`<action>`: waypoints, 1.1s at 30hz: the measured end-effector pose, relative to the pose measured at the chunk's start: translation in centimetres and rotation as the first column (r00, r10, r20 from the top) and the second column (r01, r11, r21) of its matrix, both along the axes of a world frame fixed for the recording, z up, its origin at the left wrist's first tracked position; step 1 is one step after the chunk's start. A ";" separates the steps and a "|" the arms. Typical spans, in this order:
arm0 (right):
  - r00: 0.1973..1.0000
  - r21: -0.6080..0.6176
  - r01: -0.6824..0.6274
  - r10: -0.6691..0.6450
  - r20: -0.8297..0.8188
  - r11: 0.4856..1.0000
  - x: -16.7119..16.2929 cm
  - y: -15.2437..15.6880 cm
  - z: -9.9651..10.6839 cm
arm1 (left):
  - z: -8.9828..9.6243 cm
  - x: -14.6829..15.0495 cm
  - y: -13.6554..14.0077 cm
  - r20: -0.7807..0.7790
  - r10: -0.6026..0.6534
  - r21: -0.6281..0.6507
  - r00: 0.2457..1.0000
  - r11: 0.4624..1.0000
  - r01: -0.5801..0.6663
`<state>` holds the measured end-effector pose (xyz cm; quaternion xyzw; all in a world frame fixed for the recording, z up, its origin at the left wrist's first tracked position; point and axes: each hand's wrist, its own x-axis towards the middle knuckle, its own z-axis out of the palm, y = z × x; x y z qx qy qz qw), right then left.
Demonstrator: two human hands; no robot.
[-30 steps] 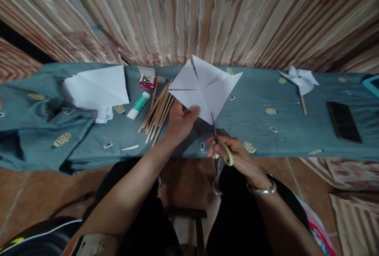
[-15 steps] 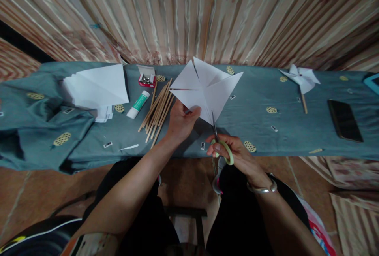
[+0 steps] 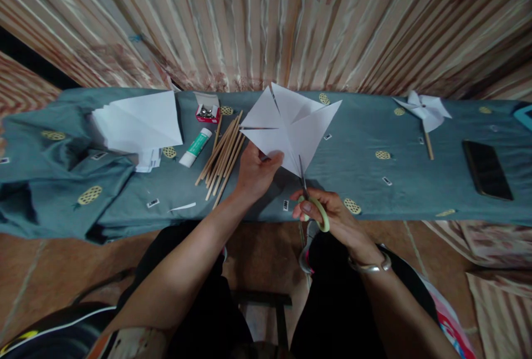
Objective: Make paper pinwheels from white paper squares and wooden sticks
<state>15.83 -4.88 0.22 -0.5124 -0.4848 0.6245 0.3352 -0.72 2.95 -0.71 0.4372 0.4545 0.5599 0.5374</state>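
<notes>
My left hand [image 3: 260,173] pinches the lower left part of a white square of paper [image 3: 291,126], thumb on top. Slits run in from several of the paper's corners toward its centre, and creases cross it. My right hand [image 3: 322,209] is wrapped round the pale green handles of a pair of scissors [image 3: 316,214]. The scissor blades point away from me and lie at the paper's near corner, looking nearly closed there. Just left of the paper is a bundle of thin wooden sticks [image 3: 224,154] on the cloth.
On the blue-green cloth [image 3: 361,181] lie a stack of white paper [image 3: 141,121], a glue stick [image 3: 195,147] and a small red box of metal pins [image 3: 208,113]. To the right are a finished paper pinwheel [image 3: 424,109] and a black phone [image 3: 487,169]. A pleated curtain [image 3: 266,21] hangs behind.
Almost nothing has changed. The whole view has shifted very slightly, while both hands, the paper and the scissors keep about the same positions.
</notes>
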 end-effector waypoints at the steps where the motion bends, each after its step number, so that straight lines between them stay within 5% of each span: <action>1: 1.000 0.006 0.001 -0.001 0.006 1.000 0.0 0.0 0.0 | -0.1 -0.1 0.0 -0.005 -0.003 0.011 1.000 1.000 0.003; 33: 1.000 -0.074 0.022 -0.021 0.018 0.997 -0.1 0.0 -0.4 | -1.0 -0.4 0.7 -0.060 -0.006 0.123 0.998 0.992 0.013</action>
